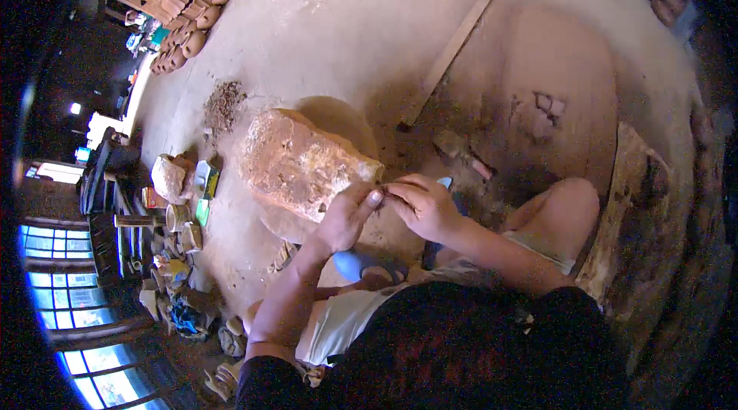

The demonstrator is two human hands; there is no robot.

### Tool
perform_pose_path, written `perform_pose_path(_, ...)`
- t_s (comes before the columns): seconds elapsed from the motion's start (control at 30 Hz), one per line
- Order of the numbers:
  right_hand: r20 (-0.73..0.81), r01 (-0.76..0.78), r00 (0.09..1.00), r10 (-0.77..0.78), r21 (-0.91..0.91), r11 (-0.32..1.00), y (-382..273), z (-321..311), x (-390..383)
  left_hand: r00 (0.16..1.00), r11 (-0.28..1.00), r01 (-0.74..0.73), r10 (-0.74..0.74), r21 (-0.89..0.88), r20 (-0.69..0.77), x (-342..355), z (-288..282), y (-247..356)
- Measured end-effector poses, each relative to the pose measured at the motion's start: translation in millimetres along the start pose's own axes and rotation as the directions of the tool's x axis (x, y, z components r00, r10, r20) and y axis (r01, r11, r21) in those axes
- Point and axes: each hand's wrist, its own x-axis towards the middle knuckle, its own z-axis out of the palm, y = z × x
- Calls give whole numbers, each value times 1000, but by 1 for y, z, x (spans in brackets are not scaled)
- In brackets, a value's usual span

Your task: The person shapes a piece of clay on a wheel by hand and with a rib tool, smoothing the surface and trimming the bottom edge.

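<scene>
A large, rough block (296,160), tan and reddish-brown with pale patches, rests in front of me on a low round base (284,224). My left hand (346,218) is closed, its thumb and fingers pinched beside the block's near right end. Next to it my right hand (423,205) is closed too, its fingertips meeting those of the left. Something small and dark shows between the fingertips, too small to name. Below the hands, a blue shoe (350,265) shows by the base.
Dark crumbs (224,105) lie left of the block. A wooden strip (450,60) and a short-handled tool (463,153) lie right. Brown clay pots (188,39) are stacked far left. A whitish lump (171,178) stands at left. A rough plank (619,206) runs along the right.
</scene>
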Motion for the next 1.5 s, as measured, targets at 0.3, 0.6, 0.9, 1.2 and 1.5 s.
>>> perform_pose_path(0.3, 41, -28, 999, 28, 4, 1000, 7, 4, -1, 994, 985, -5, -14, -175, -108, 9, 18, -10)
perform_pose_path(0.6, 441, -750, 476, 761, 655, 90, 12, 34, -25, 813, 714, 4, 406, 700, -418, 29, -29, -94)
perform_pose_path(0.9, 426, -788, 612, 666, 401, 467, 42, 95, -58, 887, 700, 36, 306, 713, -345, 24, -26, -95)
perform_pose_path(1.2, 605, -103, 704, 371, -430, 897, 27, 60, -13, 804, 604, -75, 507, 793, -311, 13, -28, -97)
perform_pose_path(1.5, 890, -931, 363, 275, 337, 138, 49, 89, -29, 911, 699, 19, 283, 715, -300, 20, -37, -70)
